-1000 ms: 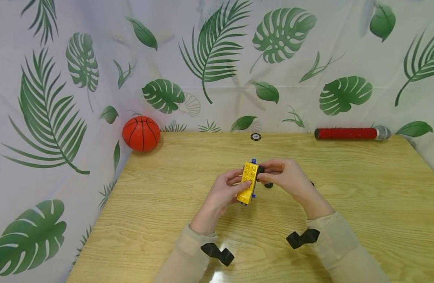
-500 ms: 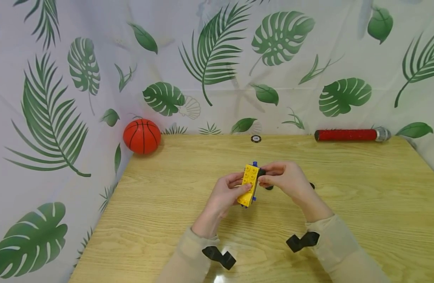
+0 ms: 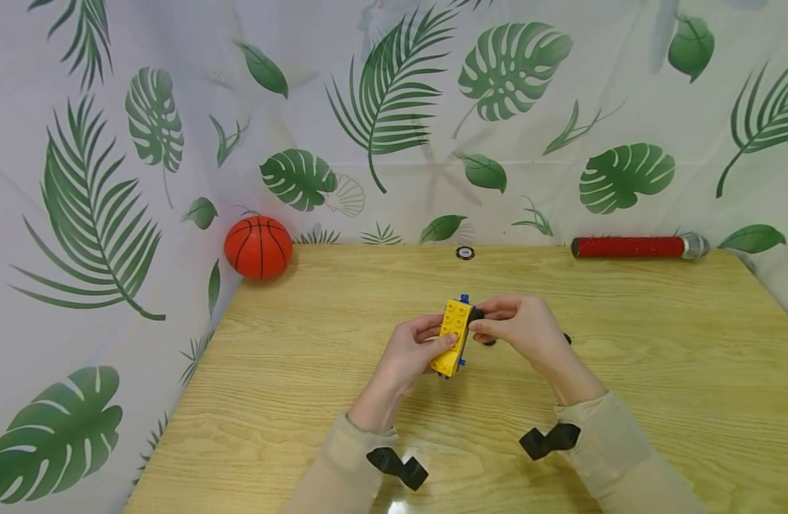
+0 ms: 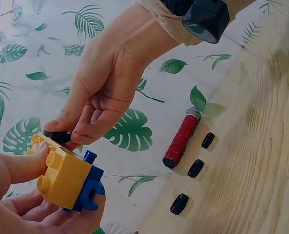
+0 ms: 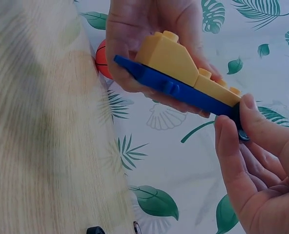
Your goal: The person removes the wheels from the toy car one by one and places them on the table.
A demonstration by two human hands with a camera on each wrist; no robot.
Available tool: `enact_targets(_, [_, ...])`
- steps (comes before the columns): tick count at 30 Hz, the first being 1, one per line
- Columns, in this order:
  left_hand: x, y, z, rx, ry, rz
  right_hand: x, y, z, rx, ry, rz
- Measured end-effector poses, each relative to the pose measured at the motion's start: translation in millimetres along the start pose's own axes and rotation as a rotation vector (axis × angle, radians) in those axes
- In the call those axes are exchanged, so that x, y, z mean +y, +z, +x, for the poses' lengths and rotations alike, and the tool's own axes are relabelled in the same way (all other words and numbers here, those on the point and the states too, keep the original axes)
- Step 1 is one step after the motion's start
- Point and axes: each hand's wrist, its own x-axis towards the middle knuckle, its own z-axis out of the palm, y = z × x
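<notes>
My left hand point(image 3: 412, 353) grips a toy car with a yellow studded block body point(image 3: 454, 325), thumb lying over its top, above the table. In the right wrist view, the blue base point(image 5: 193, 99) with a small axle peg shows under the yellow blocks. My right hand point(image 3: 522, 325) pinches a black wheel point(image 5: 237, 117) between thumb and fingers, right at the car's side near one end. From the left wrist, that black wheel point(image 4: 56, 136) is partly covered by the thumb and fingertips.
Three loose black wheels point(image 4: 195, 168) stand on the wooden table point(image 3: 291, 400), largely hidden behind my right hand in the head view. A red microphone point(image 3: 632, 247) lies at the back right, a small basketball point(image 3: 258, 248) at the back left, and a poker chip point(image 3: 465, 253) between them.
The head view has tilted slightly, so everything sits a little lower in it. Both hands keep their hold on the car and wheel; the right thumb has shifted slightly at the wheel.
</notes>
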Motion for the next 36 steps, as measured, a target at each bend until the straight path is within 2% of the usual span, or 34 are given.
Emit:
enact_targets(6, [1.0,0.3,-0.4,0.010,-0.012,-0.008,-2,1,-2.3,0.014,-0.007,-0.008])
enact_targets(12, [1.2,2.1,-1.5,0.021,0.004,0.000,-3,0,-3.4,0.023,-0.008,-0.013])
enact_targets(14, [0.3,2.5,-1.6,0.065,0.040,0.059,-3,0,-3.8,0.050,0.001,-0.039])
enact_targets(19, [-1.0,1.6,0.0,0.138,0.073,0.075,-3,-1,-4.2,0.108,0.026,-0.076])
enact_targets(22, [0.8,0.8,0.0,0.115,0.066,0.014,-3,-3,-3.9,0.107,0.026,-0.038])
enact_targets(27, [2.0,-1.1,0.1,0.110,0.065,0.017,-2,-6,-4.1,0.110,0.023,-0.016])
enact_targets(31, [2.7,-2.3,0.2,0.106,0.050,0.015,-3,-8,-5.2,0.113,0.008,-0.048])
enact_targets(36, [2.9,-2.4,0.4,0.095,0.045,0.023,0,-11,-5.9,0.104,-0.043,-0.059])
